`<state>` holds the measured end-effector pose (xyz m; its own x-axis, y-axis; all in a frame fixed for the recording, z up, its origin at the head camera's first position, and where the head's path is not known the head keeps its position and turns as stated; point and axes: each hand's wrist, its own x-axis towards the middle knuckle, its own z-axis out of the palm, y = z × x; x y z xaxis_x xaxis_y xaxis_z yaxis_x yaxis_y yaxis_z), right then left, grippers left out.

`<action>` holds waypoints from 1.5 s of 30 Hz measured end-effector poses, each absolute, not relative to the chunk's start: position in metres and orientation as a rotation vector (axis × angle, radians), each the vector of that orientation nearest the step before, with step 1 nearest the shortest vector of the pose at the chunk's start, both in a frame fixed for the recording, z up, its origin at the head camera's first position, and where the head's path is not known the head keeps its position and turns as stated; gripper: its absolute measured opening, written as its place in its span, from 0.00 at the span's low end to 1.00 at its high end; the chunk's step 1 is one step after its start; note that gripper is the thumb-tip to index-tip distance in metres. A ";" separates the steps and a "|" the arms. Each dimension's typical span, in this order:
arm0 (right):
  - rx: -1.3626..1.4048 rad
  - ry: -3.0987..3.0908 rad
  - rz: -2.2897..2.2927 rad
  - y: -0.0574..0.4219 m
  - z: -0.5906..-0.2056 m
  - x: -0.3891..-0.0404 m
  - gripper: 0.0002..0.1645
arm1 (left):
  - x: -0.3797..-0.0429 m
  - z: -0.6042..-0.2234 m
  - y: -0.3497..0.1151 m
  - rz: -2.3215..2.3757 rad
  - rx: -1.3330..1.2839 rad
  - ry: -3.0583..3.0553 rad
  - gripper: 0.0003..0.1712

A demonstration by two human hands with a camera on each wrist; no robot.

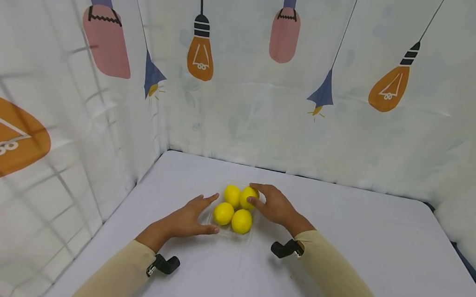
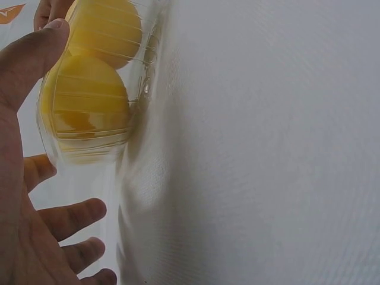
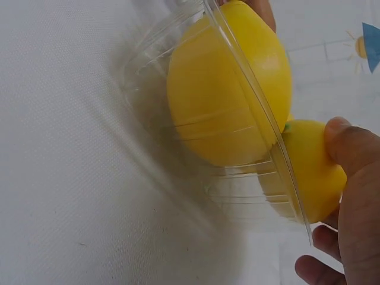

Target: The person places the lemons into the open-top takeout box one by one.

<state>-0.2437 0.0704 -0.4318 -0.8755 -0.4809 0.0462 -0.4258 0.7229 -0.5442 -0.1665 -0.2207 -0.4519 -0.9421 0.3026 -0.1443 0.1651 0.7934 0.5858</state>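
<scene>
Several yellow lemons (image 1: 242, 221) sit in a clear plastic container (image 1: 231, 234) on the table; ridges show in its see-through wall (image 2: 89, 139). My right hand (image 1: 277, 207) holds the far right lemon (image 3: 312, 172), thumb on one side and fingertips round the other. At the container's left side is my left hand (image 1: 188, 217), its thumb and fingers spread wide. In the left wrist view, the left thumb lies right at the container's edge, and the other fingers point past its end. A larger-looking lemon (image 3: 231, 83) fills the near part of the container in the right wrist view.
The white table (image 1: 339, 249) extends around the container. Behind it hangs a pale cloth (image 1: 240, 116) printed with lamps and bulbs, and a similar cloth (image 1: 74, 154) covers the left side. Each wrist wears a small black device (image 1: 166, 264).
</scene>
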 end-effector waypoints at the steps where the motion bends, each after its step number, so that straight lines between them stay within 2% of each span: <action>1: -0.750 2.827 -0.855 0.070 -0.432 -0.244 0.36 | -0.167 -0.452 -0.221 0.870 0.368 2.755 0.61; 23: -0.700 2.859 -0.707 0.064 -0.439 -0.240 0.36 | -0.170 -0.453 -0.220 0.856 0.381 2.764 0.62; 30: -0.766 2.883 -0.705 0.068 -0.442 -0.241 0.38 | -0.170 -0.450 -0.220 0.846 0.386 2.763 0.62; 45: -0.683 2.977 -0.705 0.123 -0.443 -0.215 0.40 | -0.168 -0.451 -0.221 0.799 0.442 2.773 0.62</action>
<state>-0.2153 0.1229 -0.4426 -0.9050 -0.4155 0.0913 -0.4124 0.8038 -0.4288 -0.1684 -0.2214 -0.4507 -0.9301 0.3443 -0.1276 0.2237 0.8069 0.5468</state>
